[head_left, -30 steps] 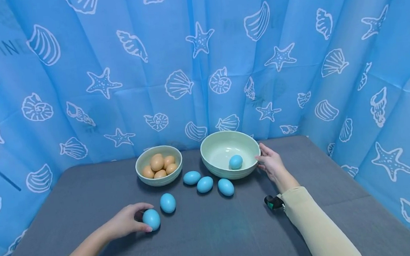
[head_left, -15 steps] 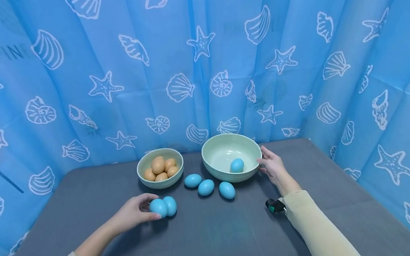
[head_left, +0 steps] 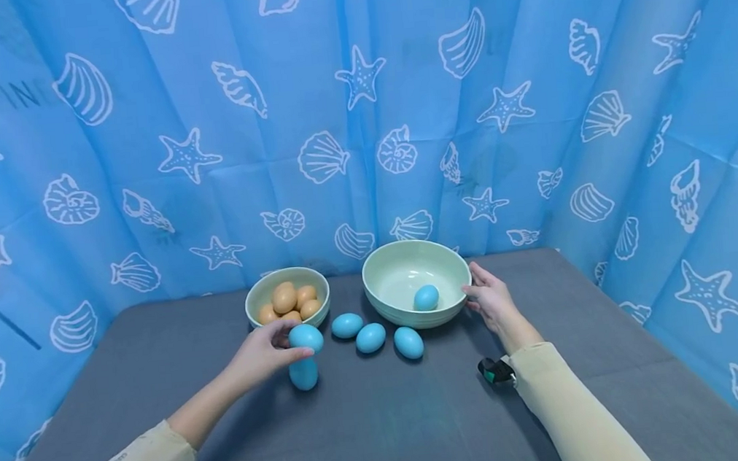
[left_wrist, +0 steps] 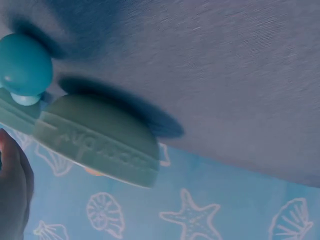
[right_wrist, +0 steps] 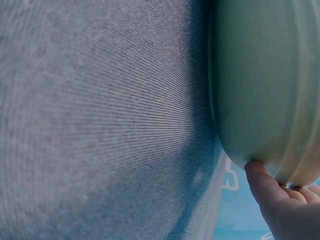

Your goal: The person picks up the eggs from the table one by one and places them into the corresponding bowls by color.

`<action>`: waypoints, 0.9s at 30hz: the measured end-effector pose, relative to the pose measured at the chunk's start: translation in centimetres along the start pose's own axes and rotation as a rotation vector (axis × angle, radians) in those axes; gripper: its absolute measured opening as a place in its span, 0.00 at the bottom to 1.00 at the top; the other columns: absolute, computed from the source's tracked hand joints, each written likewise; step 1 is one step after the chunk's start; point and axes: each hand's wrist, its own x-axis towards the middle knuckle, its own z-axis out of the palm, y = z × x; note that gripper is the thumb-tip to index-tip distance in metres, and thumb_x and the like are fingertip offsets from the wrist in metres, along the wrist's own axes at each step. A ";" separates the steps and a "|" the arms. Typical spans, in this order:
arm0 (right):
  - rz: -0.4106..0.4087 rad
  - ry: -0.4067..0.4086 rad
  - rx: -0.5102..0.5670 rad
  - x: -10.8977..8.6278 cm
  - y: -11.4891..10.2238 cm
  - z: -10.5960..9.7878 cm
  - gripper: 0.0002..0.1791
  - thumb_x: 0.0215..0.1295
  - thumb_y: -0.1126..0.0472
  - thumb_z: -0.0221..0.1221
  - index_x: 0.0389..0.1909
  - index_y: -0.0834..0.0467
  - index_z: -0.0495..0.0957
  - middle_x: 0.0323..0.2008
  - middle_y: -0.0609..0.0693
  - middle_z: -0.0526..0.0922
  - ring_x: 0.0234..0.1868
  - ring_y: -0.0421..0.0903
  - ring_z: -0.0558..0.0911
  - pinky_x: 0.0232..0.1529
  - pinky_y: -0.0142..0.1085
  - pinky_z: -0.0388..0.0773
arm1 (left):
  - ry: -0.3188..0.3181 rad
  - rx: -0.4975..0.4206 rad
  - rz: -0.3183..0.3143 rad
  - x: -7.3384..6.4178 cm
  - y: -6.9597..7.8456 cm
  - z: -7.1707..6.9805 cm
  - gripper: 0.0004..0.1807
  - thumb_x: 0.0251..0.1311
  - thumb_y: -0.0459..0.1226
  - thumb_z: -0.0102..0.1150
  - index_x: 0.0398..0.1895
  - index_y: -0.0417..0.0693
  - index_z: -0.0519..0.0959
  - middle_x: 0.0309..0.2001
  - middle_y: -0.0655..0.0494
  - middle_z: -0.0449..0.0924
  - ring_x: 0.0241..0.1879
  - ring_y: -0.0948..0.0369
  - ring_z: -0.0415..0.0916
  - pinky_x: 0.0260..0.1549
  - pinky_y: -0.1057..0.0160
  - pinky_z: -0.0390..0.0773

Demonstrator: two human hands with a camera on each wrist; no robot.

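Note:
My left hand pinches a blue egg between thumb and fingers, raised in front of the small bowl. Just below it in the head view, another blue egg lies on the table. My right hand holds the large pale green bowl by its right side, thumb at the rim; the right wrist view shows fingers against its outer wall. One blue egg lies inside that bowl. Three more lie on the cloth in front of the bowls, including a blue egg nearest the large bowl.
A smaller pale green bowl with several brown eggs stands left of the large one. Grey cloth covers the table. Behind it hangs a blue curtain with white shells. A black strap hangs at my right wrist.
My left hand has lifted its blue egg and carried it right and away from me, past the egg lying there. My right hand and the large bowl have stayed in place.

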 end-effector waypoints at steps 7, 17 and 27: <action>0.011 0.004 0.000 0.0 0.0 0.0 0.36 0.74 0.71 0.45 0.77 0.54 0.42 0.76 0.51 0.44 0.75 0.47 0.50 0.62 0.43 0.66 | 0.057 0.006 -0.037 1.9 0.9 1.3 0.34 0.55 0.43 0.71 0.61 0.34 0.72 0.52 0.44 0.78 0.46 0.53 0.78 0.44 0.55 0.80; 0.019 0.009 -0.002 0.0 0.0 0.1 0.36 0.74 0.71 0.45 0.77 0.53 0.42 0.76 0.50 0.44 0.75 0.47 0.50 0.64 0.45 0.64 | 0.071 0.000 -0.044 4.1 2.6 3.0 0.33 0.56 0.42 0.70 0.62 0.36 0.72 0.53 0.45 0.78 0.45 0.54 0.77 0.41 0.57 0.81; 0.012 0.005 0.008 -0.1 -0.1 0.1 0.36 0.74 0.71 0.45 0.77 0.54 0.42 0.76 0.50 0.44 0.75 0.46 0.49 0.65 0.45 0.65 | 0.092 -0.054 -0.091 6.3 4.2 5.1 0.35 0.56 0.44 0.70 0.65 0.40 0.70 0.60 0.44 0.74 0.55 0.50 0.75 0.50 0.52 0.79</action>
